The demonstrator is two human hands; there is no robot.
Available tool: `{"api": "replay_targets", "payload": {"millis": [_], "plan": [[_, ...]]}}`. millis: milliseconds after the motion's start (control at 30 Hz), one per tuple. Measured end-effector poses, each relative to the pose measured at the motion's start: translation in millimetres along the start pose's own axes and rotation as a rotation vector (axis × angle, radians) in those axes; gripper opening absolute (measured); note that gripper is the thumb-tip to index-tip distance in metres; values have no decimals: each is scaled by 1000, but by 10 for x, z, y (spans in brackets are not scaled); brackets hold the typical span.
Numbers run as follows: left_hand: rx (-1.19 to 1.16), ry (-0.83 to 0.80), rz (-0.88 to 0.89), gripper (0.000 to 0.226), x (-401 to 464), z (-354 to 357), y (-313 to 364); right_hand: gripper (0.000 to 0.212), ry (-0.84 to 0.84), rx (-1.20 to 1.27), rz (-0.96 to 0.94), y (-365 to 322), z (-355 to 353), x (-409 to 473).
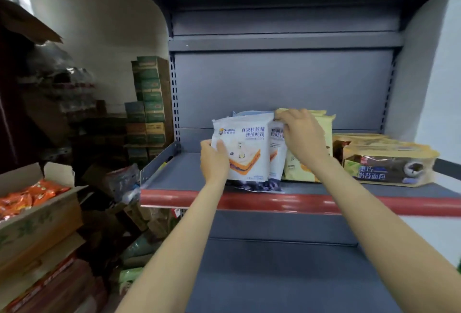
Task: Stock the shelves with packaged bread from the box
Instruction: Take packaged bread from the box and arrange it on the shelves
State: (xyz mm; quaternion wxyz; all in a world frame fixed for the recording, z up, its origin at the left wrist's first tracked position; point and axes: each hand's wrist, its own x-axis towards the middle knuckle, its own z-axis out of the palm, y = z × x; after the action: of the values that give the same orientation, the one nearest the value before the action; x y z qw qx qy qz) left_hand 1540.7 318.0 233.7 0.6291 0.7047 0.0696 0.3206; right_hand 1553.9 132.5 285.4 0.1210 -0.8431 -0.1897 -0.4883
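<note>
Left hand point(214, 160) gripping upright blueberry toast pack point(245, 149) at frame centre — right hand point(300, 132) pinching the rear pack's point(277, 153) top corner — long axes vertical, labels camera-facing.

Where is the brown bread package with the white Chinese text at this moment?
In the head view, the brown bread package lies flat at the right end of the red-edged shelf, right of the upright yellow packages.

A shop's stockroom or back aisle: a grey metal gondola shelf point(282, 170) with a red price strip point(299, 203) along its front edge, beside stacked green-printed cardboard cartons point(149, 103) and an open cardboard box of orange snack packets point(30, 198).
</note>
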Motion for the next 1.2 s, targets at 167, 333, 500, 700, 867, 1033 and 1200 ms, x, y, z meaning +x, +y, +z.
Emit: {"api": "replay_targets", "payload": {"millis": [167,333,500,700,867,1033,1200], "plan": [[-58,-274,13,97,-80,-61,-108,33,-88,353,209,-212,-165,-872],[57,-408,136,131,-75,-110,-132,37,-242,263,211,-359,-15,-1198],[211,-424,229,113,-192,-4,-66,41,-266,25,351,-322,20,-939],[479,-318,239,114,-395,-45,-70,41,-164,107,327,-421,-80,-1061],[381,-78,535,57,-860,-268,-143,27,57,352,222,-571,-316,-1669],[287,-6,807,25,-1425,-533,-562,21,52,266,94,-650,-360,-2498],[447,-237,736,33,-2038,-894,-1359,17,-286,226,106,-680,-332,-3349]]}}
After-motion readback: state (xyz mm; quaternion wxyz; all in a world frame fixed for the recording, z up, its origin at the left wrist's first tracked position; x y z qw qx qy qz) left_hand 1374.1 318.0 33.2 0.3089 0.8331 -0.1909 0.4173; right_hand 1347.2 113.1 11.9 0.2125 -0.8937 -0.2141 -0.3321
